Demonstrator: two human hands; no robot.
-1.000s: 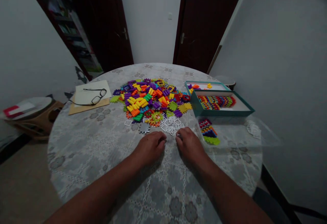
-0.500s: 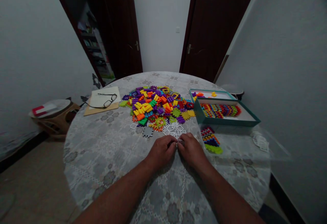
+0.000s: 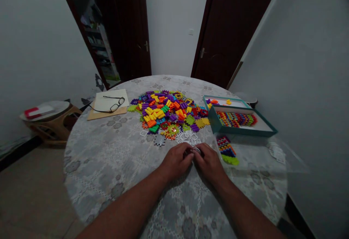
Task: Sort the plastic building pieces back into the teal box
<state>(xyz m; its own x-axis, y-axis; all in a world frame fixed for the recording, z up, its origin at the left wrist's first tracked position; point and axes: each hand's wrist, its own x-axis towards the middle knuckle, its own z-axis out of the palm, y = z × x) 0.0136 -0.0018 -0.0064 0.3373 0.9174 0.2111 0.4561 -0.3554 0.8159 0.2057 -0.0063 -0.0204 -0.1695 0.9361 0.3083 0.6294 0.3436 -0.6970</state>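
My left hand [image 3: 177, 161] and my right hand [image 3: 209, 162] meet at the fingertips low over the table, both closed. A small pale piece [image 3: 197, 150] shows between them, nearest my right fingers; most of it is covered, and its kind cannot be made out. Just beyond my fingers lies a cluster of white square frames [image 3: 187, 137]. A grey toothed square [image 3: 159, 140] is to the left of that cluster. Behind spreads a heap of colourful plastic building pieces [image 3: 156, 114], with toothed tiles and short tube-like connectors in yellow, purple, orange and green.
To the right stands a teal-edged box [image 3: 242, 131] with rows of colourful pieces, its lid [image 3: 240, 103] behind. Stacked toothed tiles [image 3: 227, 150] and white frames [image 3: 277, 152] sit in a clear plastic tray. Glasses [image 3: 114, 107] rest on paper [image 3: 102, 102] at the left.
My hands have moved slightly right in view and stay together. The pale piece between them shows a little more. The whole view has shifted slightly with my head.
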